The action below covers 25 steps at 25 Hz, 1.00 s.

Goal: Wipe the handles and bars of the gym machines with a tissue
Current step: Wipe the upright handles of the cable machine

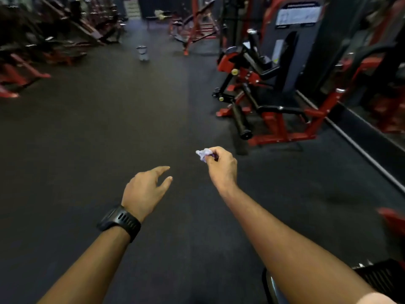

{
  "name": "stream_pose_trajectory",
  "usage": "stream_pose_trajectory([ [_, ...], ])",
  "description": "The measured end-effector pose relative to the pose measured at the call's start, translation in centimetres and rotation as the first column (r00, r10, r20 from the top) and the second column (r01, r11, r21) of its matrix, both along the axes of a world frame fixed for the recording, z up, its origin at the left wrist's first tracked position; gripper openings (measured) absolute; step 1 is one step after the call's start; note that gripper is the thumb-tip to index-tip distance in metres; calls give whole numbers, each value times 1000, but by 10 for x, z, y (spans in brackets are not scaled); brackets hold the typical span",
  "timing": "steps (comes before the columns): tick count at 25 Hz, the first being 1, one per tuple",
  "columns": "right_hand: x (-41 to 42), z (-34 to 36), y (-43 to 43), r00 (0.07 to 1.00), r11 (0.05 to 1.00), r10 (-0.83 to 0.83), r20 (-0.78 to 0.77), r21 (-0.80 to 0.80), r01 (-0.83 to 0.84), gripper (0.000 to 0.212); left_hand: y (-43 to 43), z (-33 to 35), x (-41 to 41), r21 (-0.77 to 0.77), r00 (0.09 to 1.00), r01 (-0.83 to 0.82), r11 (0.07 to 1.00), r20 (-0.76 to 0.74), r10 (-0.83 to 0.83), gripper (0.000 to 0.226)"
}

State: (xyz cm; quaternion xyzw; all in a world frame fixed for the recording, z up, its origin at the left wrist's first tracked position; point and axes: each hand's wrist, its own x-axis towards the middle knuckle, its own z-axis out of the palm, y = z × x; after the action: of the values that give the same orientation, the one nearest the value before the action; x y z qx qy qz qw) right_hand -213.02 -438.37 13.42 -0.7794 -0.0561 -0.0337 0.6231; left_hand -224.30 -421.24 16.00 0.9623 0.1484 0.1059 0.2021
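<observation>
Dark gym floor (pixel 109 128); right hand (pixel 222 166) pinches crumpled pale-purple tissue (pixel 203 153).

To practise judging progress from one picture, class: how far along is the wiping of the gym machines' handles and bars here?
Done: nothing shows as wiped; the picture cannot tell. In hand: the right hand pinches a crumpled tissue above the floor, touching no machine; the left hand is open and empty. To do: the red and black machine ahead on the right, and the blurred machines at far left.
</observation>
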Motion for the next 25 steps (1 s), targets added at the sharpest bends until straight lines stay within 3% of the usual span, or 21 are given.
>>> stream_pose_trajectory([
  [3,46,5,-29,980,980,-200,20,-12,200,10,-9,7,89,-44,986,164,986,30,-162,37],
  [7,100,1,-77,875,875,-483,16,3,483,13,-48,6,201,-89,899,437,895,60,-433,35],
  [13,175,11,-122,577,578,-814,62,-2,816,12,-117,20,361,-115,641,768,631,132,-756,33],
  [19,260,26,-163,357,352,-920,165,-59,934,11,-182,45,497,-108,469,883,458,281,-838,32],
  [22,315,28,-196,301,303,-940,161,-9,953,13,-227,46,563,-99,415,909,406,313,-854,32],
  [25,372,29,-237,304,307,-938,165,-7,952,17,-276,43,620,-83,382,923,377,338,-860,33],
])
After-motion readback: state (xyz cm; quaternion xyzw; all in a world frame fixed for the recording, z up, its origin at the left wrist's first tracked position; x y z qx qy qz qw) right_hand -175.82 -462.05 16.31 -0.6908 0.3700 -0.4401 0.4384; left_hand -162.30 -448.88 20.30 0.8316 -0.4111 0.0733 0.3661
